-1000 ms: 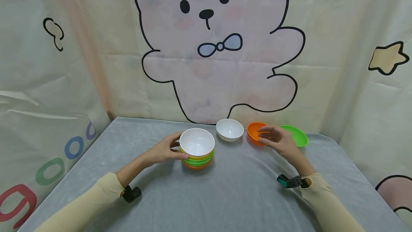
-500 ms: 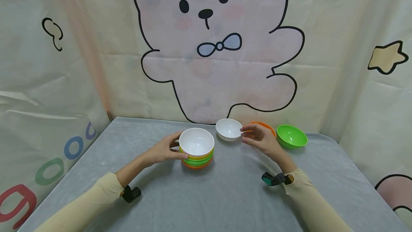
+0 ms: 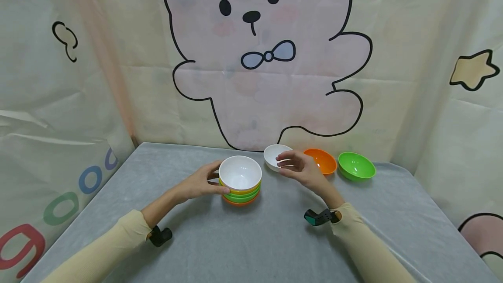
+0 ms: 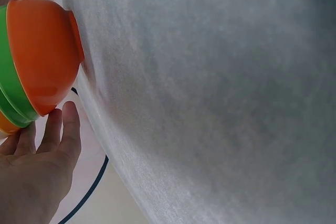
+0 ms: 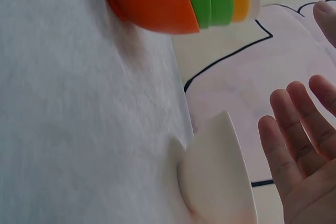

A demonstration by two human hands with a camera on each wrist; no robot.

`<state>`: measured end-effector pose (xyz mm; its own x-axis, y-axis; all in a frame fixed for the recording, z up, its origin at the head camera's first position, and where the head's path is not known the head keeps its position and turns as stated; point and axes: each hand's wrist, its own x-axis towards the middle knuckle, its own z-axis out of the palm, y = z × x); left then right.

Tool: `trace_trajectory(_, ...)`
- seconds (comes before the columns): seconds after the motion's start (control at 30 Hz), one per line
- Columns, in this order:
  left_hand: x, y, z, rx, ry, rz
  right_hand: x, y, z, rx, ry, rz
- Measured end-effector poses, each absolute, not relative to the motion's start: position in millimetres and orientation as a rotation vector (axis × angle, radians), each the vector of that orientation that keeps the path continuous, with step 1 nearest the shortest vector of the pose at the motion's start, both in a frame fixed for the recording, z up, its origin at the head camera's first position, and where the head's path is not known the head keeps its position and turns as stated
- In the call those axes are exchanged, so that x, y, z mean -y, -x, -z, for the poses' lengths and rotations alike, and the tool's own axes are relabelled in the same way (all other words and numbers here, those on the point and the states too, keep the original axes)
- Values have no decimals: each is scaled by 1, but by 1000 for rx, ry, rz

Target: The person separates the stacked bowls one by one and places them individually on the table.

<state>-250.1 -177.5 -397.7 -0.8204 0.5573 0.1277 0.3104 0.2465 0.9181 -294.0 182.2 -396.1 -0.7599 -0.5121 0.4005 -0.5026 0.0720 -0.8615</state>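
Note:
A stack of nested bowls (image 3: 241, 198) stands on the cloth near the middle, with a white bowl (image 3: 240, 174) on top, yellow and green ones under it and an orange one lowest. My left hand (image 3: 204, 181) holds its left side, thumb in front and fingers behind; the left wrist view shows fingertips (image 4: 70, 111) against the orange bowl (image 4: 44, 51). My right hand (image 3: 304, 171) hovers at a separate white bowl (image 3: 271, 156), partly hiding it. In the right wrist view its loosely spread fingers (image 5: 289, 124) are apart from that white bowl (image 5: 215, 177) and grasp nothing.
An orange bowl (image 3: 324, 160) and a green bowl (image 3: 356, 167) stand to the right along the back of the table. Grey cloth (image 3: 255, 243) covers the table. A printed curtain (image 3: 267, 86) hangs right behind its back edge.
My right hand has moved left, from the orange bowl past its left side to the separate white bowl. My left hand and the stack have stayed in place.

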Motion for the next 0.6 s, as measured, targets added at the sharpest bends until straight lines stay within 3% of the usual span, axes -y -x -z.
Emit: trace_trajectory(0.6, 176, 249, 396, -2297, -824, -1598, -147, 287, 400, -2219, 1159, 1713)
